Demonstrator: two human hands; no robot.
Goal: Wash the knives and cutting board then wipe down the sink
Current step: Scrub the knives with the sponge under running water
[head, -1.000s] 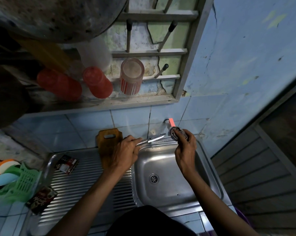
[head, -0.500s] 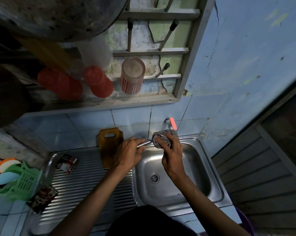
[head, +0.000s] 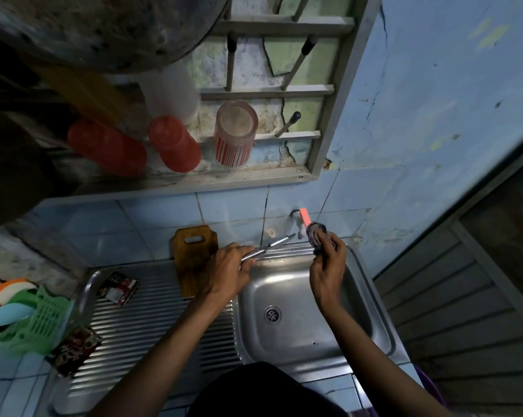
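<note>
My left hand [head: 228, 267] grips the knives [head: 269, 246] over the sink [head: 371, 299]; my right hand [head: 328, 266] clutches the scrubber [head: 317, 234]. I'd wipe handle-to-tip, edges turned away.

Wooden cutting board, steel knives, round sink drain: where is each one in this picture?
Brown wooden cutting board [head: 194, 260]: head view, middle of its face.
Steel knives [head: 276, 242]: head view, on the blades beyond the left hand.
Round metal sink drain [head: 272, 314]: head view, its centre.
</note>
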